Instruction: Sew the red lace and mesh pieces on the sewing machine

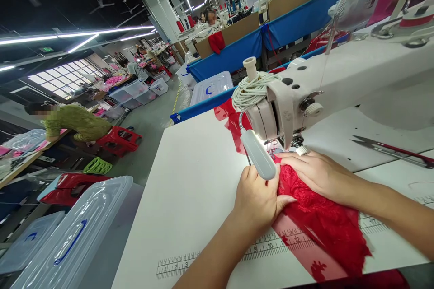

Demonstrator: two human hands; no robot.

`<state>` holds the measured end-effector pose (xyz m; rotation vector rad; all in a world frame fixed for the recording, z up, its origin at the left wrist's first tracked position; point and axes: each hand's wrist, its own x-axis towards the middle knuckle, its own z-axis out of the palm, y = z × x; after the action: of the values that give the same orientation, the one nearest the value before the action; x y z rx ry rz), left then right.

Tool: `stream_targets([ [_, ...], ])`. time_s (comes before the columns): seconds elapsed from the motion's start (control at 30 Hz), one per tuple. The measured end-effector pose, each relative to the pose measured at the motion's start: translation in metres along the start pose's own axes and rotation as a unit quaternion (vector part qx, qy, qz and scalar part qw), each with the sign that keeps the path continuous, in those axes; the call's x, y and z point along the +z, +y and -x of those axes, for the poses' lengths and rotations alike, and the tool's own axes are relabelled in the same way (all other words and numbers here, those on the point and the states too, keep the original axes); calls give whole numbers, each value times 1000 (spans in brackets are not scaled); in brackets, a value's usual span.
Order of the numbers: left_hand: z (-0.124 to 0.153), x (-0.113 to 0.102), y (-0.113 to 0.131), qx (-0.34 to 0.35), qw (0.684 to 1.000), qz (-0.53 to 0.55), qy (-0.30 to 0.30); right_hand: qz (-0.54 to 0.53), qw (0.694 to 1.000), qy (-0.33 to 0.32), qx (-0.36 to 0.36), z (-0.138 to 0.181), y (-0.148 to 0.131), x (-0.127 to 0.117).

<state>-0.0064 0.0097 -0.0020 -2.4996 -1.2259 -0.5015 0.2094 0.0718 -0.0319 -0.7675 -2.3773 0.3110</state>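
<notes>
Red lace fabric [318,216] with a sheer pinkish part lies bunched under the head of a white sewing machine [339,81]. My left hand [257,198] grips the fabric's left edge, its thumb over the cloth. Some of its fingers are hidden behind a grey lamp head [259,153]. From the right, my right hand [315,171] holds the lace down close to the presser foot [272,146], fingers together and pointing left. More red fabric [233,122] extends behind the needle area. Thread snips [393,149] rest on the machine bed, right of my right hand.
The white table [179,189] has a printed ruler [183,264] along its near side. Clear lidded bins [77,230] stand left of it. A blue cloth trough [233,61] runs behind. A co-worker [74,122] sits on red stools [120,140] to the left.
</notes>
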Motion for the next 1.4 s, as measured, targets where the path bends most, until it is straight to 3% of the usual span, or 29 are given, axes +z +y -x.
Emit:
stream_targets([
  [0.17,0,0,-3,13,1000,-3,13,11,1000,1,-22,-4,-2,-6],
  [0.4,-2,-7,-9,82,992,95,-6,34,999,0,-29,0,-11,-17],
  [0.6,0,-2,-16,49,994,73,-69,37,993,41,-100,7,-4,-12],
  [0.7,0,-4,-16,25,994,72,-76,54,992,55,-103,10,1,-9],
  [0.97,1,-10,-2,45,997,55,-22,64,991,43,-111,13,1,-10],
  [1.1,1,-7,-1,55,992,103,-41,45,992,34,-115,13,1,-8],
  [1.4,6,-7,0,34,995,83,-35,56,994,40,-86,15,1,-6],
])
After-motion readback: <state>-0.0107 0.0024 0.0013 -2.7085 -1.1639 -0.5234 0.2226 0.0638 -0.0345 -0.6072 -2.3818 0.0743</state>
